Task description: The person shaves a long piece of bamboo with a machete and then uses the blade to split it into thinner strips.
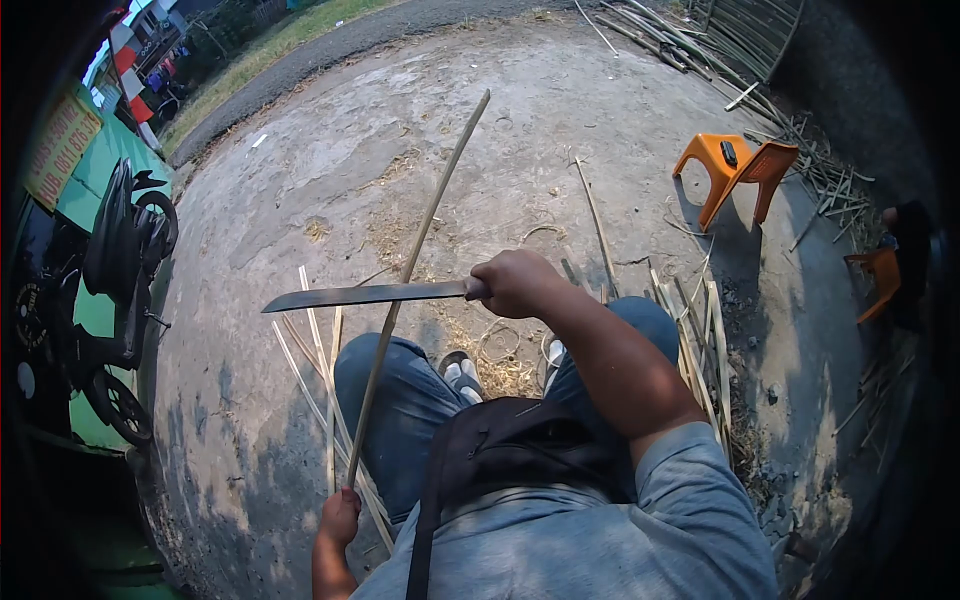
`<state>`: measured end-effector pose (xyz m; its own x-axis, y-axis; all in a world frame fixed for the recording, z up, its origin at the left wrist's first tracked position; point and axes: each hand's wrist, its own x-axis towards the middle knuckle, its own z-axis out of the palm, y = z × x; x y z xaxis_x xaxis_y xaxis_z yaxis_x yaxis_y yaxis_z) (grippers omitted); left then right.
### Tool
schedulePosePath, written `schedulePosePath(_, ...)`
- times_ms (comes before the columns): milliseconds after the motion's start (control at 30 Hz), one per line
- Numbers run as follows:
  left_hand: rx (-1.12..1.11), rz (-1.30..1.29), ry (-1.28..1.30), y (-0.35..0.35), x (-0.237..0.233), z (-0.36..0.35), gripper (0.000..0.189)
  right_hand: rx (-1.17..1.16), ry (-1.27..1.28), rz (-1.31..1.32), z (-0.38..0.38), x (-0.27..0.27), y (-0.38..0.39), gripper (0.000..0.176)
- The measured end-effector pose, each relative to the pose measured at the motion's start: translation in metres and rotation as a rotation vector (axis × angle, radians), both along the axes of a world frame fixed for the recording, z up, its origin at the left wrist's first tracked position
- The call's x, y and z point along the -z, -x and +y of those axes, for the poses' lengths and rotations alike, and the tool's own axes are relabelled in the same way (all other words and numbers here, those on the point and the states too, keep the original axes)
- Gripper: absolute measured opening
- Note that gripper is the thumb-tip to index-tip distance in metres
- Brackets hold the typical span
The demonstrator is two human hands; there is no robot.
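Note:
My right hand (pixel 515 282) is wrapped round the handle of a machete (pixel 375 294), its long blade pointing left across my view. Under the blade, at a steep slant, runs a long thin bamboo strip (pixel 432 205); the two cross above my left knee. My left hand (pixel 340 515) grips the strip's lower end beside my left hip. More pale bamboo strips (pixel 318 335) lean by my left leg, and another bundle of strips (pixel 718 345) lies along my right side. A black bag (pixel 525 445) rests on my lap.
An orange plastic chair (pixel 735 170) with a small black object on its seat stands ahead to the right. Bamboo poles (pixel 660 40) and scraps lie along the right wall. A parked motorcycle (pixel 120 270) is at the left. Shavings (pixel 500 370) litter the concrete between my feet.

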<state>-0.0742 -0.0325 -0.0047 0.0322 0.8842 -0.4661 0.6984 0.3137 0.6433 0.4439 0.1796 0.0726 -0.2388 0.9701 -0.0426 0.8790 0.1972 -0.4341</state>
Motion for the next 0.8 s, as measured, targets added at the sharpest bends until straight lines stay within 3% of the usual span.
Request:
schedulePosePath(100, 0.002, 0.026, -0.031, 0.003, 0.003, 0.0, 0.079, -0.114, -0.109, -0.014, -0.002, 0.008, 0.01, 0.011)
schedulePosePath(167, -0.009, 0.017, -0.029, 0.003, 0.004, 0.0, 0.08, -0.066, -0.069, -0.025, 0.003, 0.007, 0.01, 0.012)
schedulePosePath(233, -0.02, 0.02, -0.014, 0.001, 0.002, -0.004, 0.08, 0.006, 0.002, -0.038, 0.009, 0.005, 0.004, 0.013)
schedulePosePath(333, -0.022, 0.031, -0.009, -0.002, 0.003, 0.002, 0.081, 0.232, -0.065, 0.166, 0.023, 0.017, -0.007, 0.016)
schedulePosePath(433, -0.015, 0.046, 0.0, 0.006, 0.008, 0.0, 0.081, 0.314, -0.052, 0.265, 0.022, 0.016, -0.017, 0.018)
schedulePosePath(533, -0.004, 0.056, -0.004, 0.004, 0.007, 0.002, 0.081, 0.262, -0.049, 0.152, 0.014, 0.009, -0.02, 0.017)
schedulePosePath(667, 0.013, 0.057, -0.014, 0.0, 0.004, 0.004, 0.081, -0.016, -0.158, -0.069, 0.002, 0.01, -0.003, 0.013)
schedulePosePath(800, 0.005, 0.038, 0.006, 0.005, 0.007, 0.004, 0.081, -0.198, -0.214, -0.013, -0.002, 0.017, 0.018, 0.023)
